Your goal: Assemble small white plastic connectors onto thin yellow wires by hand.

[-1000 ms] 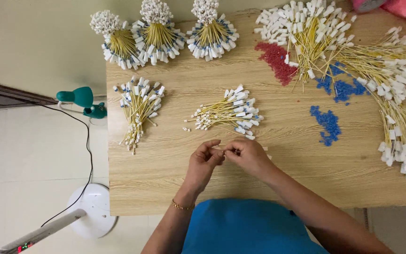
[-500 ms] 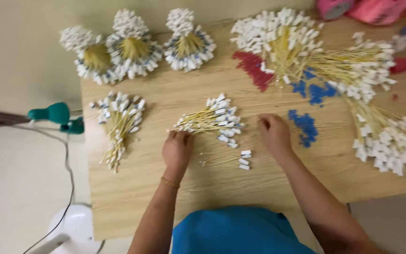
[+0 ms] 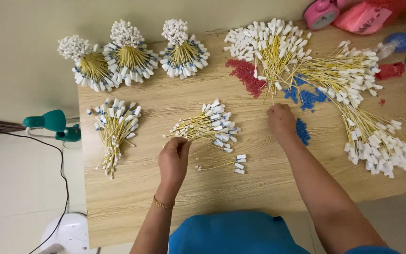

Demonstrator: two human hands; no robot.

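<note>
While both forearms are being stretched forward over the wooden table [image 3: 132, 207] from the blue-clad body at the bottom edge, the left hand [image 3: 174, 159] is being held knuckles-up, its wrist ringed by a thin gold bracelet [image 3: 161, 203] and its fingers being curled narrowly inward at the near end of a loose pile of yellow cables with white plugs [image 3: 207, 126]; whether a cable is being pinched there cannot be told, since the fingertips are being hidden by the back of the hand. Just beside that hand, to its right, a few single cables [image 3: 222, 163] are being left lying flat on the wood. The right hand [image 3: 282, 121] is being extended farther up the table, palm down, with the fingers being bent under and drawn together; nothing is being seen in its grip, and it is being rested between a patch of red beads [image 3: 244, 75] and scattered blue beads [image 3: 306, 99], just below a large heap of unsorted cables [image 3: 278, 49]. Further heaps of cables [image 3: 377, 146] are being spread along the right side. At the table's far-left corner, three tied bundles [image 3: 128, 56] are being stood fanned out, and a smaller flat bunch [image 3: 114, 127] is being kept below them.
</note>
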